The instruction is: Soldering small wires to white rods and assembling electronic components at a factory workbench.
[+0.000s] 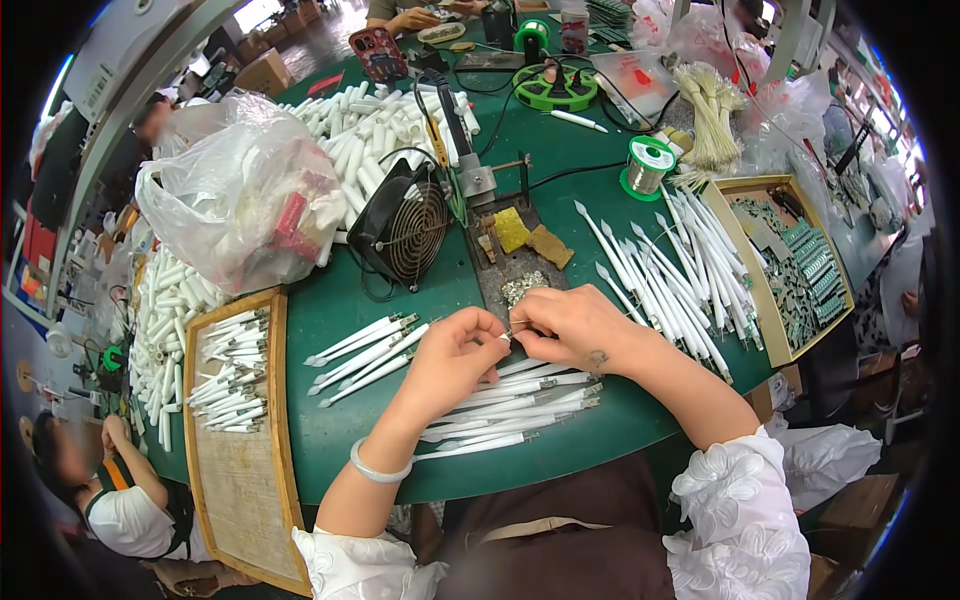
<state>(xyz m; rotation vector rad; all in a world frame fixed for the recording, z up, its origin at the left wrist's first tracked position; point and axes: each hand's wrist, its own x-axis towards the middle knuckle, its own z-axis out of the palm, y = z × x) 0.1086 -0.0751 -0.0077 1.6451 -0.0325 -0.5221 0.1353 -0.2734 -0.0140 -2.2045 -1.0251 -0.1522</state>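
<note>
My left hand (462, 350), a pale bangle at its wrist, is closed in a pinch around a small white piece (505, 338). Fingertips of my right hand (575, 325) pinch a thin wire (517, 321) right beside it. How the two parts join is too small to tell, and my fingers hide most of them. Below both hands lies a row of white candle-shaped lights (490, 420) with metal ends. A smaller group of the same lights (365, 355) rests left of my left hand. Just beyond my fingers is a heap of small silvery bits (524, 287).
A wooden-framed tray (240, 490) of white parts stands at left, near a plastic bag (225, 200) and piled white tubes (350, 130). A black fan (402, 222) and clamped soldering iron (465, 150) stand ahead. Right are a solder spool (648, 168), more lights (665, 285) and a box of circuit boards (790, 345).
</note>
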